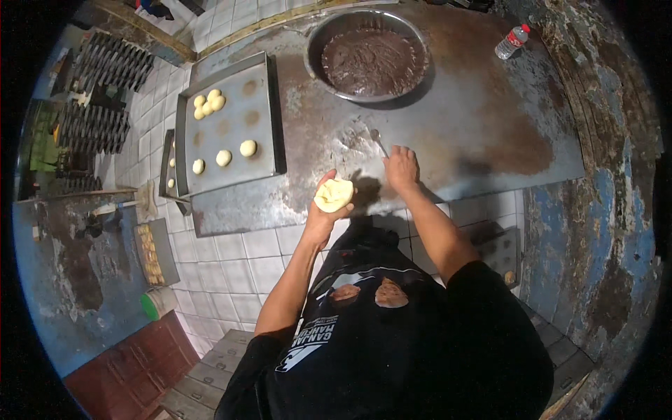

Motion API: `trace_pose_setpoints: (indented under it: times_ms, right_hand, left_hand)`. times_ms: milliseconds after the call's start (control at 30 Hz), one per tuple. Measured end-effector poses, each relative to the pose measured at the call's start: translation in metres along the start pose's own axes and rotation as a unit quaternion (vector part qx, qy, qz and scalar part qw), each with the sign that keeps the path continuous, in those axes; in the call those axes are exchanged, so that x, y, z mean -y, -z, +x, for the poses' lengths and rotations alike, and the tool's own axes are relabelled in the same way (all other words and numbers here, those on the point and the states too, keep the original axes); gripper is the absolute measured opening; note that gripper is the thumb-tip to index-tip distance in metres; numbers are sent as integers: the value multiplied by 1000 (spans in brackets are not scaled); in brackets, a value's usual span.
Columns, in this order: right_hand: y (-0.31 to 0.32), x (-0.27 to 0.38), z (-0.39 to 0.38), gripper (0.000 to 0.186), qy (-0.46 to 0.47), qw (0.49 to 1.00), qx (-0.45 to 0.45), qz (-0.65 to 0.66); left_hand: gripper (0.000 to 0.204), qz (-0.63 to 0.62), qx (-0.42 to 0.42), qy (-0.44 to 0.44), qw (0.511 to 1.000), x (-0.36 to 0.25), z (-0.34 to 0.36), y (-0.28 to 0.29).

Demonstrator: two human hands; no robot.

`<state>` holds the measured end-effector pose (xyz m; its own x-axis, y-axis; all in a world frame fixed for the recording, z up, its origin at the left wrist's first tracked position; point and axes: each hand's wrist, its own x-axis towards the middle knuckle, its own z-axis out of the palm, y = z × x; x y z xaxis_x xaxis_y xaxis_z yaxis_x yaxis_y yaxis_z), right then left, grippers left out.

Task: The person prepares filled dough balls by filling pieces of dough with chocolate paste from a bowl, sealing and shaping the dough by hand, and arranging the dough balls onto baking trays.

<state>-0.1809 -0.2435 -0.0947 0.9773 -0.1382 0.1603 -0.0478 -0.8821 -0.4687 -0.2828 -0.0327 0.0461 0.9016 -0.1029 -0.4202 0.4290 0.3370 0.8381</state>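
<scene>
A flattened, cupped piece of pale yellow dough [334,194] rests in my left hand [321,218], its fingers curled round the edge. My right hand [401,168] is closed on the handle of a small spoon [378,141], whose bowl end lies at a smeared patch of the worn metal table [462,140]. Beyond the spoon stands a large round metal bowl [329,87] holding dark brown paste [374,61]. To the left, a deep metal tray [231,143] carries several dough balls [223,157], some clustered together at its far part.
A plastic bottle with a red cap [512,42] stands at the table's far right. A second tray [168,164] sits partly beneath the first. On the left are stacked dark metal racks [112,63], a tray of dough pieces [151,252] and a green-lidded tub [151,305].
</scene>
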Motion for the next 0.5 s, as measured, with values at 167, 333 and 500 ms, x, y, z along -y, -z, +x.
trace_pose_setpoints:
  times_ms: [167, 333, 500]
  right_hand:
    - [-9, 40, 36, 19, 86, 930, 304, 188]
    - [68, 110, 147, 27, 38, 934, 285, 215]
    - [2, 117, 241, 23, 136, 946, 283, -84]
  left_hand:
    - [53, 78, -42, -12, 996, -23, 74, 53]
    - [62, 199, -29, -84, 976, -77, 142, 73]
    - [75, 199, -84, -83, 973, -120, 205, 64]
